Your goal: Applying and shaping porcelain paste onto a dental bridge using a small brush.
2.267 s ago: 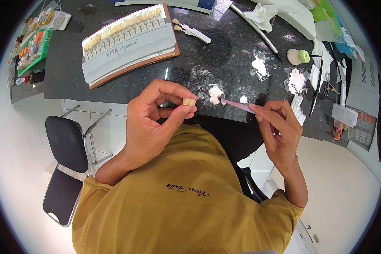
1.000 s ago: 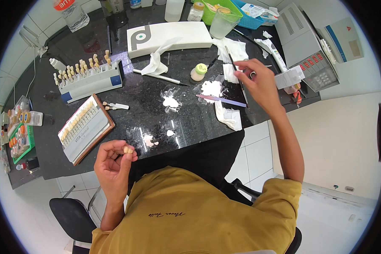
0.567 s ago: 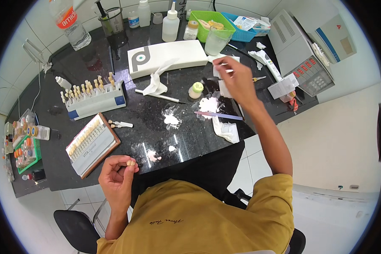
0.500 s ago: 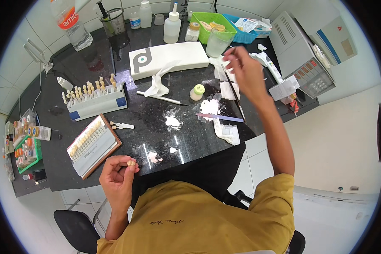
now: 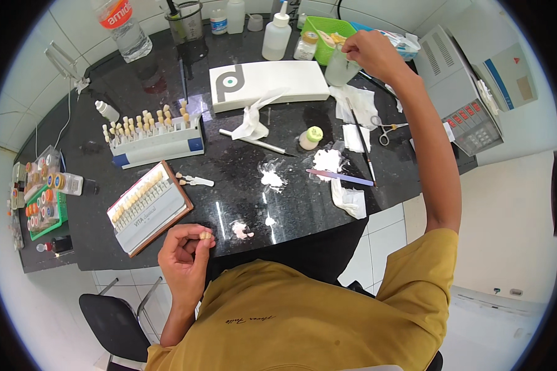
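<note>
Near the table's front edge, my left hand [image 5: 184,252] pinches a small tooth-coloured dental crown piece [image 5: 205,235] between thumb and fingertips. My right hand [image 5: 377,55] reaches to the far right, its fingers bent together over the mouth of a glass [image 5: 340,69] of cloudy liquid. Whatever those fingers hold, if anything, is hidden. Below my right arm lie a thin dark brush [image 5: 360,139] on folded tissue [image 5: 354,106] and scissor-like forceps [image 5: 387,131]. Closest to my left hand are a pink-white powder smear [image 5: 240,231] and a tooth shade guide [image 5: 150,209] in a brown-edged case.
A rack of shade tabs [image 5: 158,145] stands at left. A long white box [image 5: 269,83] lies behind a white-handled brush [image 5: 254,141]. White powder heaps [image 5: 328,161], a purple spatula [image 5: 343,177] and a green-capped jar [image 5: 310,138] are mid-right. A grey machine [image 5: 458,93] stands far right.
My right hand has moved up and away to the glass, its fingers now at the mouth. My left hand keeps its pinch on the crown piece. The whole view has shifted slightly.
</note>
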Available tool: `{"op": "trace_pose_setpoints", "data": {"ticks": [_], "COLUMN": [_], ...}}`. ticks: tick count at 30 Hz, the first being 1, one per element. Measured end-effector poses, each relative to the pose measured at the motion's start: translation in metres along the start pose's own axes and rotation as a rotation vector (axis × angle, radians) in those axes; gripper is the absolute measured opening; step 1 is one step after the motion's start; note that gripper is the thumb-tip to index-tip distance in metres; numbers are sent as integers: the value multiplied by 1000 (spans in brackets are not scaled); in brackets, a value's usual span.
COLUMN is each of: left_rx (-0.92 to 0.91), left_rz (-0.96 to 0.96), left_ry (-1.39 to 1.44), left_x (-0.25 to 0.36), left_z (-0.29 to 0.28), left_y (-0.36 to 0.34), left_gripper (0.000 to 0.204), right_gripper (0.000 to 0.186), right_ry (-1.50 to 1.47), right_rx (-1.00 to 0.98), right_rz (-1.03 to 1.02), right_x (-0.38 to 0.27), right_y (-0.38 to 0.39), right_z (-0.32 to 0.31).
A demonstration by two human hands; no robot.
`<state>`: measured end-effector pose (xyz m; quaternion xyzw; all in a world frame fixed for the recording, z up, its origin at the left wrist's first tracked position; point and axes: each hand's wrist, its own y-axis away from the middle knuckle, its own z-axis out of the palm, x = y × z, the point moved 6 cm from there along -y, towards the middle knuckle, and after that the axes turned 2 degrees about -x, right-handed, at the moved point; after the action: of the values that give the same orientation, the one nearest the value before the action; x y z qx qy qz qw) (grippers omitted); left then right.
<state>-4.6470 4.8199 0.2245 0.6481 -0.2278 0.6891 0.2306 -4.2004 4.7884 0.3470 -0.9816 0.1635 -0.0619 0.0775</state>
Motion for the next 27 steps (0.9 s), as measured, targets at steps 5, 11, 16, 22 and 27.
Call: {"op": "trace_pose_setpoints", "data": {"ticks": [5, 11, 16, 22, 27], "left_rx": [-29, -53, -84, -53, -72], "left_rz": [2, 5, 9, 20, -14], "left_ry": [65, 50, 33, 16, 5], "left_x": [2, 0, 1, 0, 0], "left_z": [0, 0, 1, -2, 6], "left_y": [-1, -3, -2, 2, -1], "left_gripper": [15, 15, 15, 14, 15], "right_gripper": [12, 9, 11, 12, 11], "right_ry": [54, 172, 92, -144, -216], "right_rx": [-86, -204, -41, 116, -1], "right_rz": [21, 72, 70, 24, 174], "right_x": [-3, -5, -7, -26, -9], "right_y": [-6, -8, 10, 81, 136], "right_z": [-3, 0, -26, -79, -18]}}
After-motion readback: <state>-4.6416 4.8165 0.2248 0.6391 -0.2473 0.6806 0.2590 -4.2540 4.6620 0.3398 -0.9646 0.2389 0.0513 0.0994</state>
